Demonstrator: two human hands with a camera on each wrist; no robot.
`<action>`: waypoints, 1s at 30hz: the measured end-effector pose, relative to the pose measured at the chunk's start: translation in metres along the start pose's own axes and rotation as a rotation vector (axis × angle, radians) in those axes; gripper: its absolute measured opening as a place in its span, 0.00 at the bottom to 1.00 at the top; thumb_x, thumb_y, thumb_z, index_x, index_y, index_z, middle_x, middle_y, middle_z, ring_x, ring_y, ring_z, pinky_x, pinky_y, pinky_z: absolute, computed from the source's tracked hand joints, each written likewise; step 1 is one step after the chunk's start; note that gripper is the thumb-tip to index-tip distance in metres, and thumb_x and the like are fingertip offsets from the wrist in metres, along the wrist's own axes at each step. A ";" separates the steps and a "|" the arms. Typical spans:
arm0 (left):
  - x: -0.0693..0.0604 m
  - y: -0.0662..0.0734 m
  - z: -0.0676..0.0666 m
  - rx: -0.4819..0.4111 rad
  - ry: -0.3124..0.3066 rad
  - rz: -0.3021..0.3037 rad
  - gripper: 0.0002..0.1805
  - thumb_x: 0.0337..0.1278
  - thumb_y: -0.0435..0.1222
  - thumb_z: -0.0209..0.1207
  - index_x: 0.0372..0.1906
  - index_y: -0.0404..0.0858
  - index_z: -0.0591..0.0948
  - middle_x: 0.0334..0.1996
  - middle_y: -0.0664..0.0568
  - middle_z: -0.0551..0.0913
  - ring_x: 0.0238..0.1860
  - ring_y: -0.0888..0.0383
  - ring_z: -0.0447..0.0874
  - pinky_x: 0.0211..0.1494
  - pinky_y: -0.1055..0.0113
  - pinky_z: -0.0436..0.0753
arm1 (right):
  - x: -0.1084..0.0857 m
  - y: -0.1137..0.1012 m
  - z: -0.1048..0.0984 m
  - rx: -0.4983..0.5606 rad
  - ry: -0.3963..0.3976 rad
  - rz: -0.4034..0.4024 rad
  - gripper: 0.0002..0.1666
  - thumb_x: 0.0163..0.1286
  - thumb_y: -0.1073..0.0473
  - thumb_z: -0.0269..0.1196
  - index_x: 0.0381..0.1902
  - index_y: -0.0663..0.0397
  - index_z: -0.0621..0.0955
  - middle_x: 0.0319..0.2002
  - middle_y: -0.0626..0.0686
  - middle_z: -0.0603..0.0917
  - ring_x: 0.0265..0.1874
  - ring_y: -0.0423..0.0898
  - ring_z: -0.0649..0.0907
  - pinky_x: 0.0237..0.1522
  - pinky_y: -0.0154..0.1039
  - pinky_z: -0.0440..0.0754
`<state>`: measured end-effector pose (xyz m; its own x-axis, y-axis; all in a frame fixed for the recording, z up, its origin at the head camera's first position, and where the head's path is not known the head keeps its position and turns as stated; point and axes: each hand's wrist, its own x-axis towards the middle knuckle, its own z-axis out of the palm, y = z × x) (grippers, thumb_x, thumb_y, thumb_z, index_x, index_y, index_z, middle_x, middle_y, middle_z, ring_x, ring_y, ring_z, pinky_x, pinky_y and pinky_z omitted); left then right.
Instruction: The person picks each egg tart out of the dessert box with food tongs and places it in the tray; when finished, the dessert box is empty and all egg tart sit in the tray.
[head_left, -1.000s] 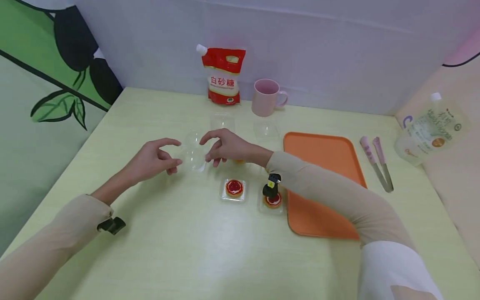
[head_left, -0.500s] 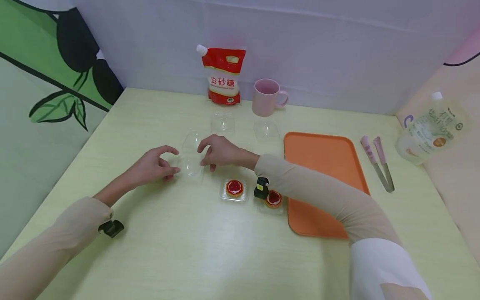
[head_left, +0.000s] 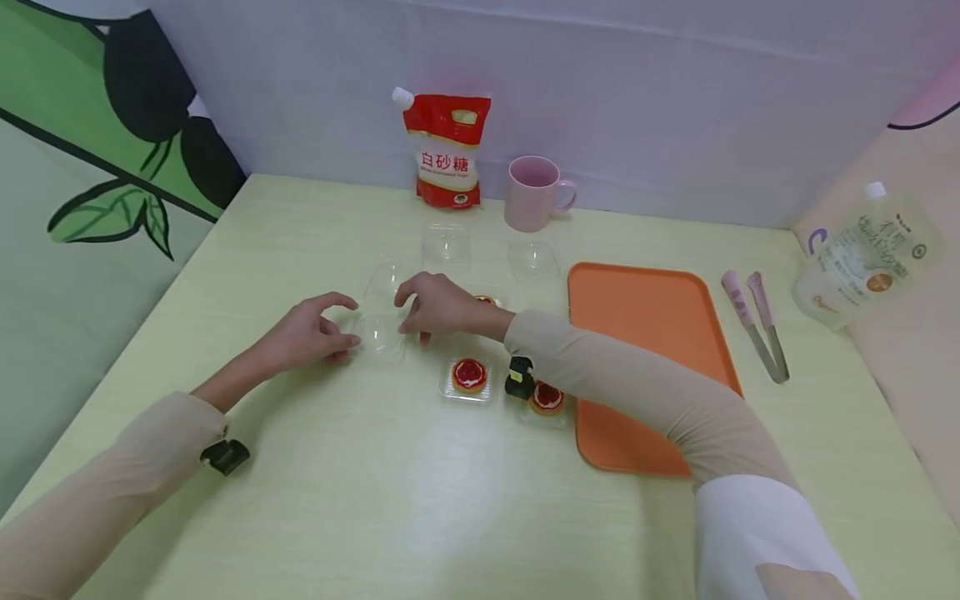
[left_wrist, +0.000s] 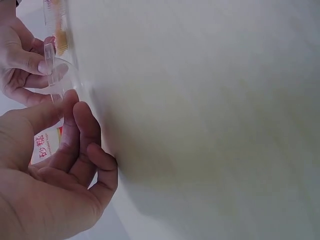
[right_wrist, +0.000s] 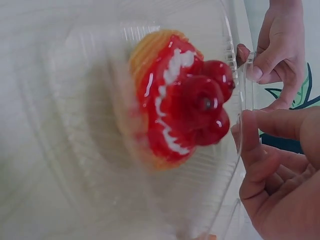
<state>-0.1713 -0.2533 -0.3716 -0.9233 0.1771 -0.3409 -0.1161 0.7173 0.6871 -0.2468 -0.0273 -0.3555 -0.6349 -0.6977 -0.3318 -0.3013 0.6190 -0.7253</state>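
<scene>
- Since both hands pinch one thin-looking rim, a light, even hold should serve better than a squeeze, which might bow the plastic.
- The clear plastic case (head_left: 378, 332) sits between the hands, low at the table (head_left: 337, 500), to the left of the nearest tart (head_left: 469, 375); whether its underside touches cannot be told.
- Left hand (head_left: 311, 329): thumb and index finger closed on the rim's left end, the other fingers loosely curled.
- Right hand (head_left: 438, 302): thumb and index finger closed on the right end.
- The right forearm's black wrist camera (head_left: 519, 377) overlaps another tart (head_left: 547, 398) from above, so a lifted forearm seems wise.
</scene>
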 end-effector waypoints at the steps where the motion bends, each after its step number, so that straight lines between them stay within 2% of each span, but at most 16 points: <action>1: 0.000 0.000 0.000 0.000 0.000 0.002 0.30 0.63 0.36 0.64 0.66 0.33 0.66 0.22 0.51 0.86 0.27 0.58 0.81 0.36 0.67 0.75 | 0.000 0.000 0.000 0.001 -0.001 0.001 0.24 0.66 0.60 0.69 0.59 0.59 0.78 0.37 0.53 0.89 0.24 0.46 0.87 0.37 0.31 0.79; 9: 0.000 0.000 0.002 0.013 -0.001 -0.005 0.32 0.66 0.39 0.61 0.69 0.33 0.64 0.24 0.50 0.87 0.29 0.58 0.83 0.40 0.65 0.76 | -0.007 0.002 -0.006 0.009 0.001 -0.006 0.26 0.67 0.61 0.68 0.61 0.61 0.77 0.42 0.56 0.90 0.25 0.46 0.88 0.41 0.31 0.79; 12: 0.001 0.000 0.001 0.002 0.007 -0.022 0.33 0.67 0.41 0.61 0.70 0.34 0.63 0.25 0.50 0.87 0.29 0.58 0.83 0.41 0.65 0.77 | -0.010 0.001 -0.011 0.008 0.001 -0.006 0.27 0.67 0.60 0.68 0.62 0.61 0.76 0.43 0.55 0.89 0.27 0.48 0.89 0.39 0.32 0.79; 16: 0.001 0.000 0.000 -0.008 0.013 -0.030 0.35 0.68 0.43 0.60 0.71 0.34 0.61 0.25 0.50 0.87 0.30 0.57 0.83 0.41 0.65 0.76 | -0.015 0.000 -0.019 0.015 0.007 0.005 0.28 0.68 0.59 0.67 0.64 0.61 0.75 0.43 0.56 0.89 0.30 0.51 0.89 0.35 0.35 0.81; 21: -0.001 0.002 0.001 -0.007 0.020 -0.024 0.36 0.69 0.46 0.59 0.73 0.34 0.60 0.25 0.51 0.87 0.30 0.57 0.84 0.41 0.65 0.77 | -0.023 0.003 -0.035 0.032 0.041 -0.015 0.29 0.69 0.57 0.66 0.65 0.60 0.74 0.44 0.58 0.89 0.33 0.50 0.89 0.36 0.39 0.85; 25: -0.003 0.002 0.000 0.017 0.039 -0.027 0.38 0.69 0.48 0.58 0.74 0.34 0.58 0.28 0.49 0.87 0.31 0.56 0.84 0.41 0.65 0.78 | -0.037 0.011 -0.055 0.050 0.105 -0.040 0.27 0.70 0.57 0.65 0.65 0.58 0.74 0.47 0.60 0.88 0.35 0.51 0.89 0.36 0.41 0.85; 30: -0.008 0.002 -0.006 0.080 0.109 -0.055 0.40 0.69 0.53 0.57 0.74 0.36 0.58 0.34 0.43 0.88 0.33 0.54 0.84 0.39 0.65 0.79 | -0.064 0.033 -0.084 0.076 0.290 -0.081 0.24 0.70 0.58 0.65 0.61 0.59 0.77 0.47 0.62 0.88 0.39 0.56 0.89 0.37 0.40 0.86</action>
<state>-0.1663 -0.2574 -0.3640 -0.9509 0.0648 -0.3025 -0.1425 0.7761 0.6143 -0.2764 0.0678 -0.3072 -0.7909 -0.6048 -0.0933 -0.3119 0.5295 -0.7889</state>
